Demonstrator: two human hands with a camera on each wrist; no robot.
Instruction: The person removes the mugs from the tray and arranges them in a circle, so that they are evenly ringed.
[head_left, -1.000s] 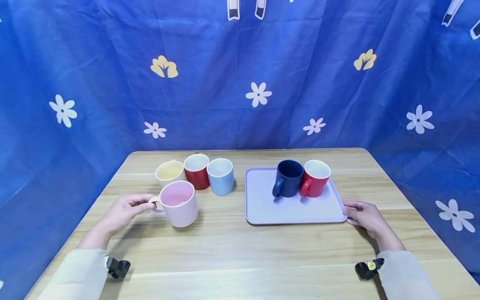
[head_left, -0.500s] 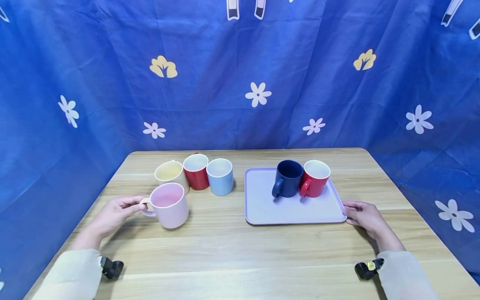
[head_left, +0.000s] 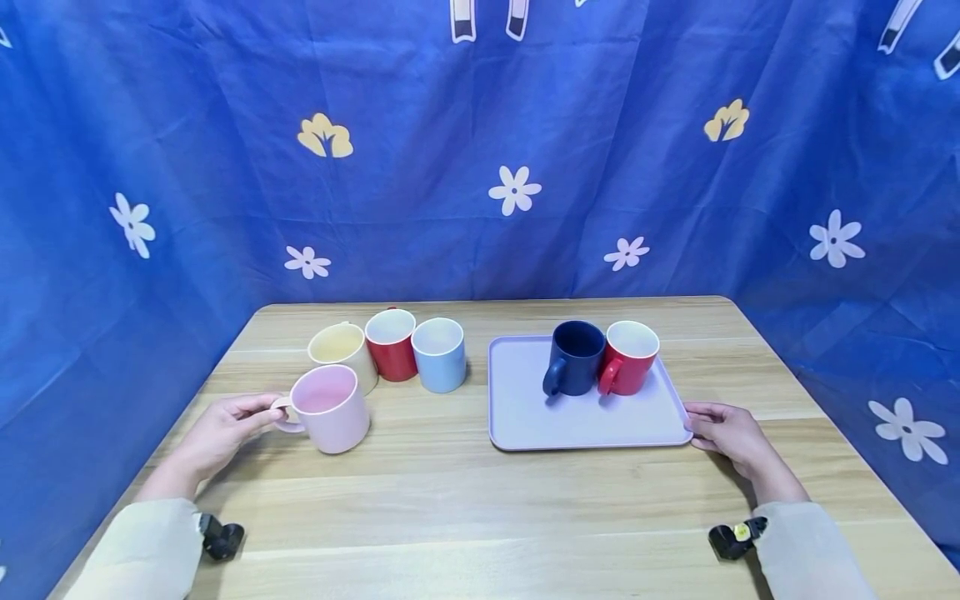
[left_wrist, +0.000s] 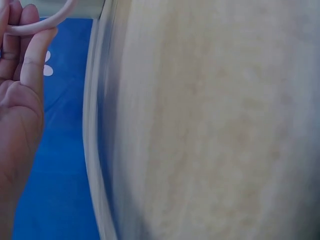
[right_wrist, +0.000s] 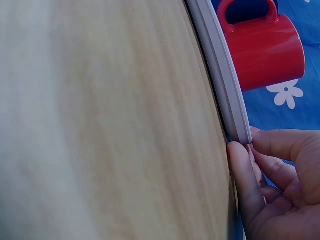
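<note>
Pink, round-walled mug (head_left: 330,421) stands upright near the cream round mug (head_left: 354,356), its handle pinched by the left hand (head_left: 213,433); whether it touches the wood-grain counter (head_left: 450,517) is unclear. The right hand (head_left: 727,435) pinches the lilac rectangular tray's (head_left: 517,417) corner. Likely step: placing the mug; next calls for settling it level, then loosening the left fingers.

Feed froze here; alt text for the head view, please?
Left hand holds a pink mug by its handle; right hand grips a lilac tray bearing navy mug and red mug. Beyond the pink mug: cream mug, dark red mug, light blue mug.
</note>
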